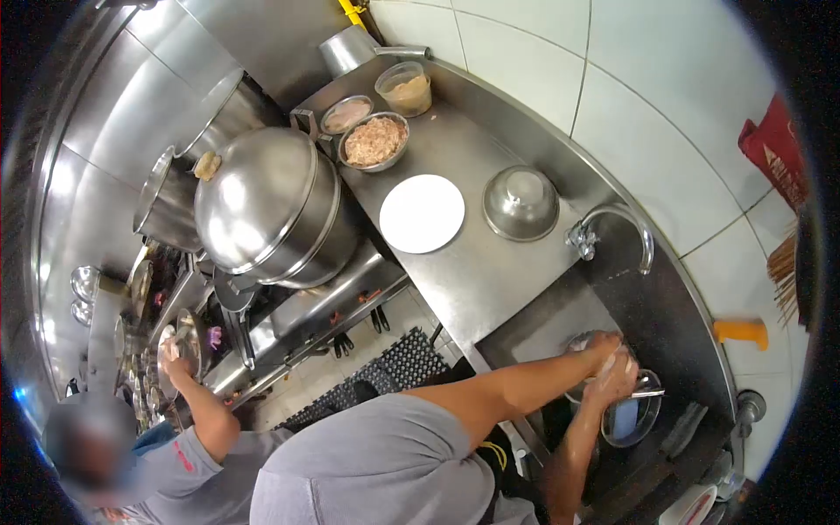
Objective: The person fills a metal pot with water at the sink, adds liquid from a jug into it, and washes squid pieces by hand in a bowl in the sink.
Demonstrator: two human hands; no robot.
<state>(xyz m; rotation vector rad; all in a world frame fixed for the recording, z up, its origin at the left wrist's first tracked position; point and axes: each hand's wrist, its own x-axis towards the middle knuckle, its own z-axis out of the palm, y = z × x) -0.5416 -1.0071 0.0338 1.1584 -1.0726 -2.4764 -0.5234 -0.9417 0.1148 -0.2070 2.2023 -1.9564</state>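
Observation:
My left hand and my right hand meet over the sink. Their fingers are curled and pressed together, with whitish patches like suds on them. What lies between them, if anything, is hidden. Just below my right hand stands a clear-looking bowl with a blue block in it, perhaps a sponge. A thin metal handle crosses that bowl's rim beside my right hand; whether I hold it is unclear. Part of another round vessel shows behind my left hand.
On the steel counter are a white plate, an upturned metal bowl, a bowl of minced meat and a plastic tub. The faucet arches over the sink. A co-worker stands left, near a large domed steamer.

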